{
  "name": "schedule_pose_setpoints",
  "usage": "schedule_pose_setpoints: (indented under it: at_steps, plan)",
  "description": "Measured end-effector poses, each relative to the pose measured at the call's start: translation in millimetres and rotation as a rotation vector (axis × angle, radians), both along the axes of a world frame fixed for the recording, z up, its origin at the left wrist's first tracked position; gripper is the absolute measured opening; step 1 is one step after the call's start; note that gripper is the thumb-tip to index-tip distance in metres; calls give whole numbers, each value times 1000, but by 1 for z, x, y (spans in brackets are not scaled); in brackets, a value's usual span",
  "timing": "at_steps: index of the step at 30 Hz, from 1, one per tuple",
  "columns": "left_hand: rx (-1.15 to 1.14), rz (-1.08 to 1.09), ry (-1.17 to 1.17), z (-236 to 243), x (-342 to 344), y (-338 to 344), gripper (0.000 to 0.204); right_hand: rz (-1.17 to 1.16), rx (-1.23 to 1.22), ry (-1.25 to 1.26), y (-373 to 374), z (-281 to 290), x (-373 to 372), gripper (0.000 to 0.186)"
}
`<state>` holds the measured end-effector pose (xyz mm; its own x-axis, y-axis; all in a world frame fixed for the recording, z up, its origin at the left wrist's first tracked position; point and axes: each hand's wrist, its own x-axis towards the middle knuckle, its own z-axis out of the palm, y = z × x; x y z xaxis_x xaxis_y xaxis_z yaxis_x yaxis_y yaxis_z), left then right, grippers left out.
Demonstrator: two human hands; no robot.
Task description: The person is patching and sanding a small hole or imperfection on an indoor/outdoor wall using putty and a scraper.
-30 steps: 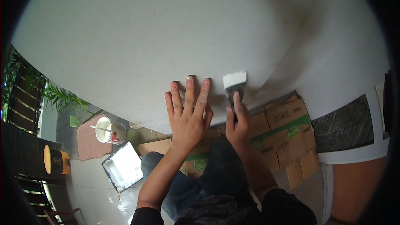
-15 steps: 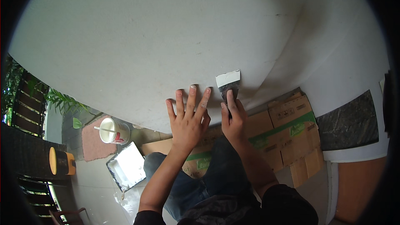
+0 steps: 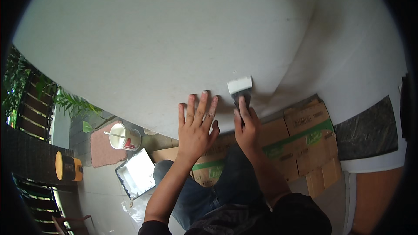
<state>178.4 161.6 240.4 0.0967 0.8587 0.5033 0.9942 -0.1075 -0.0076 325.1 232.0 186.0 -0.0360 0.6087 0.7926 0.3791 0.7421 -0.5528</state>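
Head camera view: a broad, pale wall [image 3: 156, 35] takes up the far part of the scene, and its lower edge curves from the far left down to the near middle. The right hand [image 3: 247, 131] holds a dark putty knife [image 3: 242, 97] in a narrow grip, with a finger extended along it. The knife's wide end points away from the person, over the wall just above its lower edge; a white band runs across it, ragged along the far rim. Whether that rim presses on the surface, I cannot tell.

The left hand [image 3: 196, 134] grips nothing; its fingers are spread wide against the wall, left of the knife, with a narrow gap between the two. Plain wall stretches far and left of both hands, while a soft, shadowed crease bounds the knife's space on the right.

Nearer, flattened cardboard [image 3: 314, 156] lies along the foot of the wall, reaching right toward a dark stone panel [image 3: 370, 131]. The person's bent legs [image 3: 198, 204] fill the near middle. On the left, a dark-rimmed tray [image 3: 123, 186] with white contents sits beside the knee. Just beyond it stands a white bucket [image 3: 134, 140] with a stick across its mouth, beside a reddish mat [image 3: 102, 153].
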Motion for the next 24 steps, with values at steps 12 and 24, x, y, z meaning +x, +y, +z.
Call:
schedule_pose_setpoints:
  at_steps: [12,24]
  plan:
    - [-85,-10,-14,11,-5,-8,70,-51,-53,-27,2,24,-3,49]
    - [-103,-22,-50,17,-6,-13,68,-34,-59,-19,-2,23,-2,51]
